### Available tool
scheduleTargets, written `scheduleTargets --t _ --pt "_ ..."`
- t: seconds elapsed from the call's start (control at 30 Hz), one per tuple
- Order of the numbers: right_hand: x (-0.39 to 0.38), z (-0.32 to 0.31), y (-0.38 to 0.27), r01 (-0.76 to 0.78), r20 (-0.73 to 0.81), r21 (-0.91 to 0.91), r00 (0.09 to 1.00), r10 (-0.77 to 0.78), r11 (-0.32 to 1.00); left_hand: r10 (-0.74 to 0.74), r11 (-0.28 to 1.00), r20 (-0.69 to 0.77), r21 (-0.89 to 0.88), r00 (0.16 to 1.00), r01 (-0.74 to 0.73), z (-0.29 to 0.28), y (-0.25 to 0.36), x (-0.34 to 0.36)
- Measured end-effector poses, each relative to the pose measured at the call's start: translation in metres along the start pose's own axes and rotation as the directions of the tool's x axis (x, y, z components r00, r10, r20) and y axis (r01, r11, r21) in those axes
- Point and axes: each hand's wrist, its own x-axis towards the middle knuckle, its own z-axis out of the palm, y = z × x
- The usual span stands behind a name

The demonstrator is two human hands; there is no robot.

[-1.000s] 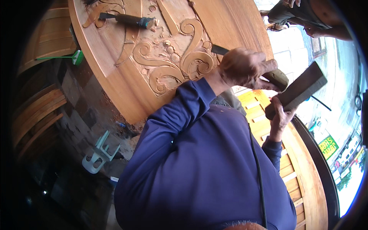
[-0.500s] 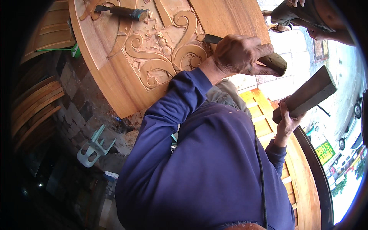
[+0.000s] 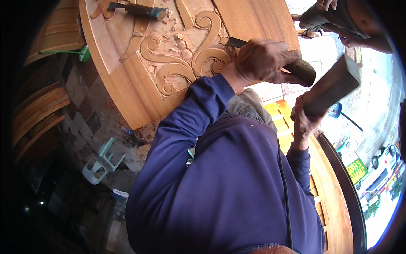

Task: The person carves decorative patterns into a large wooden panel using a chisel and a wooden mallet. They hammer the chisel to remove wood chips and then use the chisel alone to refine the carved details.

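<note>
My left hand (image 3: 264,61) is closed around a chisel (image 3: 303,71), its wooden handle jutting out to the right. The dark blade points left, its tip at the border of the carved scrolls on a wooden panel (image 3: 131,103). Raised on the right, my right hand (image 3: 306,122) grips a squared wooden mallet (image 3: 334,86). The mallet head is close to the chisel handle's end; whether they touch I cannot tell. A second chisel (image 3: 139,11) with a dark handle lies across the far part of the carving, among wood chips.
Slatted wooden pieces stand beside me on the right (image 3: 338,199) and are stacked at the left (image 3: 40,114). A pale green plastic chair (image 3: 103,163) is on the tiled floor. Another person (image 3: 355,21) is at the far right, with parked vehicles (image 3: 380,173) beyond.
My right hand has brought the mallet left and slightly up, nearer the chisel's handle. My left hand and the chisel stay almost where they were.
</note>
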Motion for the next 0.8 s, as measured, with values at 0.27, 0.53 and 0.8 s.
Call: scheduleTargets --t 0.27,0.53,0.8 --pt "0.011 0.005 -0.002 0.151 0.065 -0.162 0.988 -0.142 0.975 -0.037 0.999 0.018 -0.013 0.999 0.037 -0.008 0.003 0.004" --pt "0.020 0.004 0.001 0.107 0.097 -0.253 0.992 -0.085 0.961 -0.084 0.996 0.010 -0.002 0.996 0.084 -0.018 0.006 0.006" --pt "0.031 0.007 0.002 0.423 0.197 -0.288 0.904 -0.379 0.859 -0.046 0.998 -0.147 -0.043 0.988 0.040 -0.015 0.001 0.006"
